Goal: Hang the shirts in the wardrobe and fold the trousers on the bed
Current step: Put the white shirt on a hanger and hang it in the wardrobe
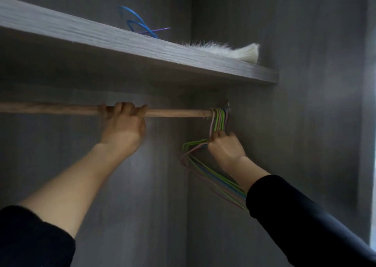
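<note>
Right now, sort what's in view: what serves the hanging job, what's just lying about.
For the job: wooden rail, held by the left hand; bunch of coloured hangers, gripped by the right hand.
Lying about: blue wire loops and white furry item on the shelf.

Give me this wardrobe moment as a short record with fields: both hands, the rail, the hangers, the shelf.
place: inside a grey wardrobe
left hand: grips the wooden rail, fingers curled over it
right hand: grips the hangers just below their hooks
hangers: green, pink and blue, bunched, hooked on the rail's right end
shelf: above the rail; a blue hanger and a white furry item lie on it
shirts: none in view
</note>
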Demonstrator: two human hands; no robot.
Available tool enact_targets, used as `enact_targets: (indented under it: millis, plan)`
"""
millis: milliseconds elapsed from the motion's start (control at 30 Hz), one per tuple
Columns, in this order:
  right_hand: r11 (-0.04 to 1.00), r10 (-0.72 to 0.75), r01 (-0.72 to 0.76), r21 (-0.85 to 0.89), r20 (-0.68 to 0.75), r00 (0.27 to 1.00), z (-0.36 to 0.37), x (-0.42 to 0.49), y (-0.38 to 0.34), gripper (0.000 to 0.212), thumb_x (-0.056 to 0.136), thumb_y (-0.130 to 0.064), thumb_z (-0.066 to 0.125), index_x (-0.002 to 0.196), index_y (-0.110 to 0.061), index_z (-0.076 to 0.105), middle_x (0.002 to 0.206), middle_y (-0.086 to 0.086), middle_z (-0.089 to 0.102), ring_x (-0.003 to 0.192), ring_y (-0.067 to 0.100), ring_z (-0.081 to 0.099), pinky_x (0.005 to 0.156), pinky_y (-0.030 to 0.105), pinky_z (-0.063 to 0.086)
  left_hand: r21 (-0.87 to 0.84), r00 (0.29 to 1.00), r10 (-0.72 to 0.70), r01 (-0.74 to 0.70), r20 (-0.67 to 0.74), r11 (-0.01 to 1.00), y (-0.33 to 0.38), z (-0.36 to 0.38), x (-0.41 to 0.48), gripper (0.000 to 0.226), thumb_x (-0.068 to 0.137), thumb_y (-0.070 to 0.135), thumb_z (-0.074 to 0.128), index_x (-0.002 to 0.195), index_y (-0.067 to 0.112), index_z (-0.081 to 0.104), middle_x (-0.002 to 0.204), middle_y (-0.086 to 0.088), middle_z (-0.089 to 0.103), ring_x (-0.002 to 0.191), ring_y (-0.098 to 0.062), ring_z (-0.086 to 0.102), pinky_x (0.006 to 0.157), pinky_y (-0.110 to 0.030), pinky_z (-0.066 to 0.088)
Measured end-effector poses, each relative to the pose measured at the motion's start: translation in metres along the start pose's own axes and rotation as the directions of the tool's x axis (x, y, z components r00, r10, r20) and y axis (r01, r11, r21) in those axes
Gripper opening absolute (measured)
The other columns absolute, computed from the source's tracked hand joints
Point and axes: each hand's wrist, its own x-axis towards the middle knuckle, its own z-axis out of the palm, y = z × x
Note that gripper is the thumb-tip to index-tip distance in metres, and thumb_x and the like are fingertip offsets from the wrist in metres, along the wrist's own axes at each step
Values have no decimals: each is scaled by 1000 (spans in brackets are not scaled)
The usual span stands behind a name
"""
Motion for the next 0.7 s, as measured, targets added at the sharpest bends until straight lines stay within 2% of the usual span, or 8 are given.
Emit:
enact_targets:
  millis: [67,133,200,267,367,467,567,700]
  plan:
    - [999,14,-15,46,23,1000,-4,2,-1,28,92,-8,49,117,-8,62,118,12,61,110,30,55,80,36,43,-3,1000,-5,5,-3,1000,0,3,0,52,83,27,36,126,12,60,111,-20,60,105,-39,49,102,-69,20]
    - [972,83,-95,216,63,995,-12,4,-1,22,92,-14,54,111,-9,62,112,11,64,104,30,60,71,34,43,6,1000,-6,6,-8,1000,1,4,0,52,82,26,36,126,13,60,110,-19,60,105,-39,49,102,-69,21]
    - [885,155,-193,423,122,980,-20,6,-1,19,93,-19,54,109,-9,59,110,13,64,99,33,62,68,33,42,17,1000,0,0,-15,1000,2,4,-1,51,82,26,37,126,14,60,110,-19,60,104,-38,50,101,-70,22]
    - [758,201,-256,601,158,967,-26,12,-2,15,93,-20,51,101,-9,56,105,14,62,96,35,61,69,34,45,19,1000,3,-3,-13,1000,2,4,-1,52,82,26,38,127,14,60,110,-19,60,104,-39,50,101,-70,22]
    - [474,257,-309,825,206,944,-27,21,-10,20,91,-21,50,95,-6,62,97,14,63,93,34,62,70,33,47,23,1000,-6,5,30,1000,3,1,-1,57,81,29,32,133,16,53,118,-18,57,112,-37,46,105,-67,17]
    - [283,272,-320,904,245,931,-30,21,-24,25,93,-24,52,100,-5,67,98,15,66,97,33,62,71,27,40,43,997,-4,0,83,999,2,-4,-3,58,84,30,32,139,19,45,124,-16,53,118,-35,41,109,-65,13]
    - [228,288,-311,923,241,927,-34,8,-39,22,94,-21,52,98,-6,69,97,14,68,96,32,63,71,26,40,38,985,1,-7,170,999,1,-9,-1,55,91,27,43,145,22,35,134,-13,46,126,-32,35,111,-61,10]
    - [242,305,-304,922,225,925,-41,-28,-49,20,94,-23,54,88,-9,67,77,4,59,79,23,55,63,26,36,5,971,-15,14,239,1000,7,-23,-5,57,92,31,47,146,21,31,148,-12,33,138,-30,23,113,-59,8]
